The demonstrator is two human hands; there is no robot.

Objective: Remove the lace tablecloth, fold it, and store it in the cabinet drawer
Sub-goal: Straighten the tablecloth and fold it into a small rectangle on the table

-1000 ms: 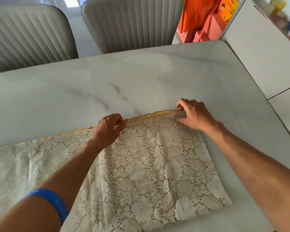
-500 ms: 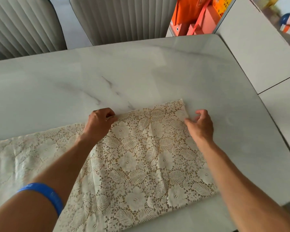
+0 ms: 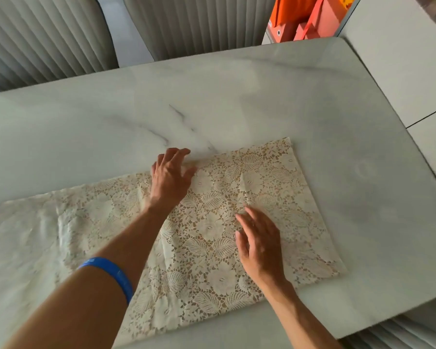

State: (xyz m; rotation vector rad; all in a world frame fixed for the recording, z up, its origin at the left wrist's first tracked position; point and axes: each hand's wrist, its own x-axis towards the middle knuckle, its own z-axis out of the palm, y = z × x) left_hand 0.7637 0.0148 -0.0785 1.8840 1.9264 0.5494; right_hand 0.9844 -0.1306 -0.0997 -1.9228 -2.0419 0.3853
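Lying folded on the marble counter point(image 3: 262, 96), the lace tablecloth point(image 3: 212, 222) is being pressed by both hands, left hand point(image 3: 170, 178) and right hand point(image 3: 259, 244) flat, fingers spread. Uneven pressure is likely risking shifted layers.

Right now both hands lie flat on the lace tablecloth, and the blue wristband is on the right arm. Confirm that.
Not quite. In the head view both hands, left hand and right hand, lie flat on the lace tablecloth, but the blue wristband is on the left arm.
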